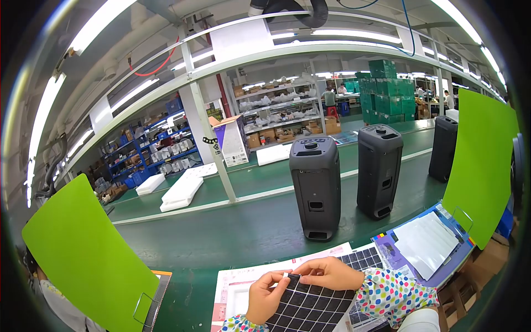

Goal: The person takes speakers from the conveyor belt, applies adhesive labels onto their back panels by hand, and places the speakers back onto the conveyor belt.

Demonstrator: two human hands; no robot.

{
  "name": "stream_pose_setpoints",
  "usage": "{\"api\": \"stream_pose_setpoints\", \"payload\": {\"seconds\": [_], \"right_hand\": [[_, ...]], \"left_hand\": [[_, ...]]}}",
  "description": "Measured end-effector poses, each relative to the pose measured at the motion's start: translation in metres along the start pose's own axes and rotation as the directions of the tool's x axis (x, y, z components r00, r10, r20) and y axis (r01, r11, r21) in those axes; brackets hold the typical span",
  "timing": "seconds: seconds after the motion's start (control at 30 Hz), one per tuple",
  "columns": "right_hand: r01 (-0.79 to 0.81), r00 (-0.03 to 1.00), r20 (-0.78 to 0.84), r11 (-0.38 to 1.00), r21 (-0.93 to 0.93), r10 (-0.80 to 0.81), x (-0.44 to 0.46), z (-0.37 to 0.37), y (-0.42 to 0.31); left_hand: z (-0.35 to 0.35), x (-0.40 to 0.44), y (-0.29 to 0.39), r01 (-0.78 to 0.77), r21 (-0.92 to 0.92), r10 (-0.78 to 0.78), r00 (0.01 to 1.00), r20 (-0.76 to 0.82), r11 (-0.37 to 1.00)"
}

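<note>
Left hand [265, 297] and right hand [333, 274] pinch a small black rectangular piece [295, 278] above the flat, white-gridded black sheet [310, 304]. Close fingertips, seemingly for fine control!

Ahead of us, the near black speaker [315, 188] and the middle one [379, 171] block the way, though a hand could pass between them. Left of them, the green conveyor belt [243, 235] lies open up to the left lime-green panel [83, 254]; the right panel [481, 166] walls off that side.
</note>
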State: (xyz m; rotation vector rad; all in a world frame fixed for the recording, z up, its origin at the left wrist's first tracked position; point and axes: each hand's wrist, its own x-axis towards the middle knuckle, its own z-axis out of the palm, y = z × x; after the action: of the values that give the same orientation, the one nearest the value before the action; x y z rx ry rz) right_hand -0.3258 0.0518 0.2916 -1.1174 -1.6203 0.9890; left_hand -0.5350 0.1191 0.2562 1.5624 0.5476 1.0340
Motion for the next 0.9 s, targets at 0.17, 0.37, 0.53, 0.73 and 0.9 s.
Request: {"api": "stream_pose_setpoints", "payload": {"seconds": [0.17,0.37,0.53,0.73,0.9], "right_hand": [[-0.003,0.999,-0.034,1.000,-0.003,0.003,-0.003,-0.001,0.005],[0.038,0.996,-0.074,0.986,-0.163,-0.051,-0.004,0.002,0.002],[-0.007,0.987,-0.159,0.986,-0.169,-0.020,-0.003,0.010,0.008],[-0.004,0.983,-0.180,0.981,-0.194,-0.031,-0.004,0.011,0.004],[0.028,0.987,-0.152,0.979,-0.202,-0.060,-0.001,0.009,0.010]], "left_hand": [[0.002,-0.001,0.000,0.052,-0.018,-0.052,0.998,-0.020,0.999],[0.002,-0.001,-0.001,0.095,-0.027,-0.096,0.994,-0.047,0.995],[0.009,-0.002,-0.005,0.016,0.029,-0.013,0.995,-0.097,0.999],[0.010,-0.002,-0.015,0.014,-0.010,-0.015,0.991,-0.134,1.000],[0.010,0.003,-0.010,0.030,-0.154,-0.053,0.987,-0.149,0.988]]}}
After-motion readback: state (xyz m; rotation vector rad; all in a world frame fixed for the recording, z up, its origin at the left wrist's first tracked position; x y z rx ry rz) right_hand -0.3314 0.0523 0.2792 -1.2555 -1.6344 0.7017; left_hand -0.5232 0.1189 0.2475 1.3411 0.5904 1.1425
